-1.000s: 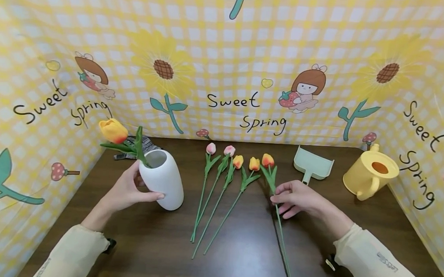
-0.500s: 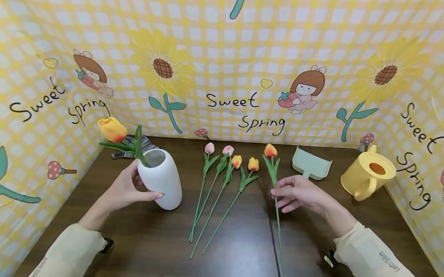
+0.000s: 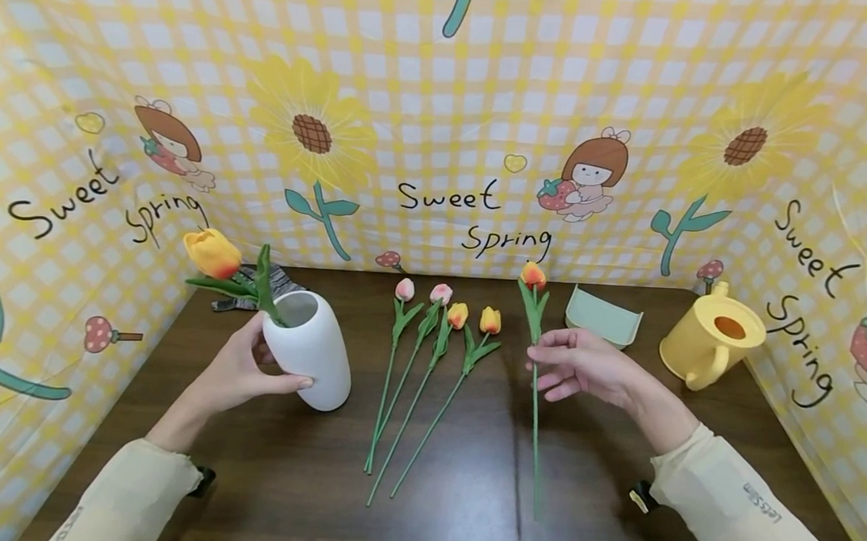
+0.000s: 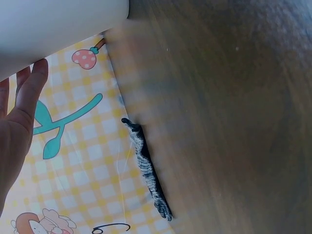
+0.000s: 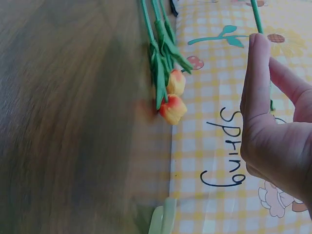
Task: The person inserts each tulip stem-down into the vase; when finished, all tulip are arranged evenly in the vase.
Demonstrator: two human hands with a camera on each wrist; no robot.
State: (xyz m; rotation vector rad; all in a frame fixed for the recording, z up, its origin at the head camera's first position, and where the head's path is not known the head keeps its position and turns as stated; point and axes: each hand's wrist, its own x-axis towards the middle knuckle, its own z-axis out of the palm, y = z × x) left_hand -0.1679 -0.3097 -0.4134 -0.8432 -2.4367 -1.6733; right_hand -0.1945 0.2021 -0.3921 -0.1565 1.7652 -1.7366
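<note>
My left hand (image 3: 243,369) grips a white vase (image 3: 309,358) round its side, thumb across the front, the vase tilted a little. Out of its mouth leans a yellow-orange artificial tulip (image 3: 215,254) with green leaves. On the right, my right hand (image 3: 582,366) pinches the green stem of an orange-red tulip (image 3: 533,276) below its leaves, with the stem hanging down toward me. In the right wrist view that stem (image 5: 257,17) shows above the fingertips. Between the hands lie two pink tulips (image 3: 441,293) and two yellow-orange tulips (image 3: 490,321), stems toward me.
Behind my right hand lies a pale green dustpan (image 3: 606,317), its handle hidden. A yellow watering can (image 3: 714,335) stands at the right edge. Dark grey knitted gloves or cloth (image 3: 280,284) lie behind the vase. Patterned fabric (image 3: 440,125) walls the brown table's (image 3: 452,513) back and sides.
My right hand has lifted the orange-red tulip off the table, moving it slightly up and away from me, and its shadow has parted from the stem. The left hand keeps hold of the vase.
</note>
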